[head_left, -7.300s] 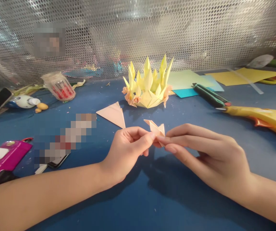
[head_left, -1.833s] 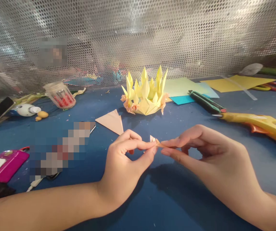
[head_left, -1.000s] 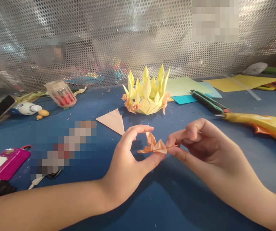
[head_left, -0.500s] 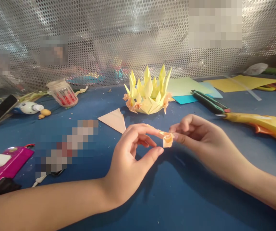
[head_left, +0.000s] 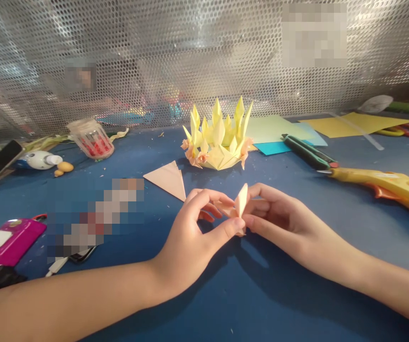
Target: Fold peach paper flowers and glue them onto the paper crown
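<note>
Peach paper flower [head_left: 240, 205] sits pinched between my left hand [head_left: 190, 237] and my right hand [head_left: 279, 218]; both squeeze it.

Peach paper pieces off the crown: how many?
2. One folded piece pinched between left hand and right hand; one triangle flat on the table beyond the left hand. Hands may hide more.

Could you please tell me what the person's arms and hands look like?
The left forearm and right forearm are bare, no sleeves in view. The left hand and right hand wear no gloves, rings, watch or bracelets; the nails look short.
</note>
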Motion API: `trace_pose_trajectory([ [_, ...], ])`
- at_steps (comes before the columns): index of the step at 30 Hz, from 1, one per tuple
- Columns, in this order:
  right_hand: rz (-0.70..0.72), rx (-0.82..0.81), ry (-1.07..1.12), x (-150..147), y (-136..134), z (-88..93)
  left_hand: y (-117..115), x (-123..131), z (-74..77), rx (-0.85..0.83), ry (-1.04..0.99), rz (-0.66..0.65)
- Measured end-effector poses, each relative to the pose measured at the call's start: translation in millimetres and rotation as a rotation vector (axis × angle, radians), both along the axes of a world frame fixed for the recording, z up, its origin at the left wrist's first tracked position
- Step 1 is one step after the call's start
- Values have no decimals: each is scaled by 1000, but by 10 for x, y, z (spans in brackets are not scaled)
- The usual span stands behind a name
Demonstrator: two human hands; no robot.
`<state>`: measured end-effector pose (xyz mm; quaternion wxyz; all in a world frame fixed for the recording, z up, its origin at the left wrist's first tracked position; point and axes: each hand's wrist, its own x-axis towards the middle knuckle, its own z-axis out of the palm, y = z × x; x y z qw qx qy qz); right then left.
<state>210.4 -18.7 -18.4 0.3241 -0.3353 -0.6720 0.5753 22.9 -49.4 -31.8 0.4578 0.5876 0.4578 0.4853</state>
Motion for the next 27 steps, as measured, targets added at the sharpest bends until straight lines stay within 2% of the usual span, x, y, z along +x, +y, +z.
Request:
trace_pose_trajectory([
  [5,9,101,-31,25,-31,-22,-20,16,24,-123,-181,-152],
  [10,-95,243,-39,17,-22,3,-33,19,58,-125,-140,-177],
  [16,-99,153,43,-3,-49,14,-35,8,64,-118,-61,-130],
  [22,-181,205,9,-1,-50,25,-13,12,58,-134,-83,-109],
  [27,-126,12,45,-8,-32,41,18,3,44,-202,-202,-146],
])
